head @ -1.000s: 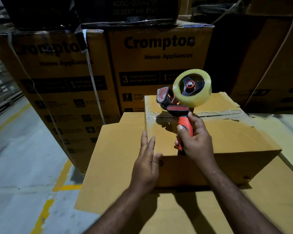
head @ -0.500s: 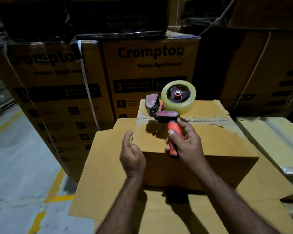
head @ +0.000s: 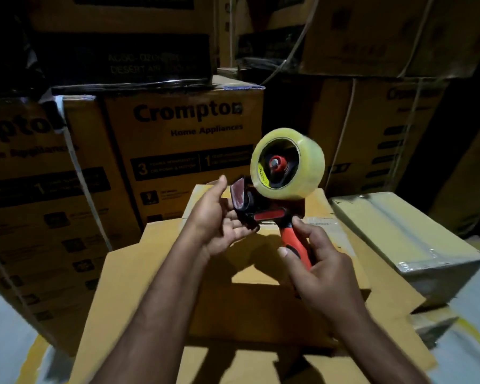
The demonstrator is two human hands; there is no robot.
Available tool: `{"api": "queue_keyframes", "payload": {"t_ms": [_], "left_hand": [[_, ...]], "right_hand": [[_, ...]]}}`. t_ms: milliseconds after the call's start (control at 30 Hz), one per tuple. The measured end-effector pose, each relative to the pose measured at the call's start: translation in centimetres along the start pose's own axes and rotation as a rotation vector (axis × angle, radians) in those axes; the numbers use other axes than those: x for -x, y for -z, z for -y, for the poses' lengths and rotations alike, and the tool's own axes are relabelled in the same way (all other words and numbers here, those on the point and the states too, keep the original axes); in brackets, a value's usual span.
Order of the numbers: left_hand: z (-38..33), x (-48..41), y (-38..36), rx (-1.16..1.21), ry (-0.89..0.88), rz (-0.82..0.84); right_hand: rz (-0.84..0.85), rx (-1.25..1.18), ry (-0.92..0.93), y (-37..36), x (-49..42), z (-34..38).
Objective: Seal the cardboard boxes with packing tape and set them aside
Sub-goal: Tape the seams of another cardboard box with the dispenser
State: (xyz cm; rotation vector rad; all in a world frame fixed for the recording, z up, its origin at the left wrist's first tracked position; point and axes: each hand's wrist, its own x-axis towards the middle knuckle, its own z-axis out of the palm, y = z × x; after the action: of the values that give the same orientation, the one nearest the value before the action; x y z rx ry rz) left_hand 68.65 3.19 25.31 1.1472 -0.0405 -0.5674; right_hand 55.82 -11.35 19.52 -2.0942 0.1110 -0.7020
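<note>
A brown cardboard box sits in front of me on a larger flat carton. My right hand grips the orange handle of a tape dispenser and holds it lifted above the box. Its roll of clear tape points up and to the right. My left hand is raised at the dispenser's front end, palm turned up, fingers spread beneath the black blade guard and touching it. A taped seam runs across the box top behind my hands.
Tall printed appliance cartons are stacked close behind and to the left. A plastic-wrapped box lies at the right. More strapped cartons rise at the back right. Grey floor with yellow lines shows at the lower left.
My right hand lifted the dispenser off the box top and tilted it up. My left hand left the box's front edge and rose to the dispenser's front end.
</note>
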Motion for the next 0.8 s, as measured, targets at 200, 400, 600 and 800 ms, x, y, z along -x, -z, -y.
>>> {"api": "queue_keyframes", "payload": {"t_ms": [200,400,600,800], "left_hand": [[0.4,-5.0,-6.2,0.019,0.263,0.243],[3.1,-8.9,-14.7,0.077,0.344,0.189],[4.8,-11.5,-19.3,0.158,0.375,0.127],[5.2,-15.3,-20.5,-0.066,0.364,0.148]], "right_hand": [[-0.258,0.179,0.074,5.2,-0.5,-1.4],[-0.372,0.237,0.058,9.2,-1.8,-5.4],[-0.399,0.272,0.015,11.6,-3.1,-9.4],[-0.409,0.273,0.005,12.0,-4.8,-11.3]]}}
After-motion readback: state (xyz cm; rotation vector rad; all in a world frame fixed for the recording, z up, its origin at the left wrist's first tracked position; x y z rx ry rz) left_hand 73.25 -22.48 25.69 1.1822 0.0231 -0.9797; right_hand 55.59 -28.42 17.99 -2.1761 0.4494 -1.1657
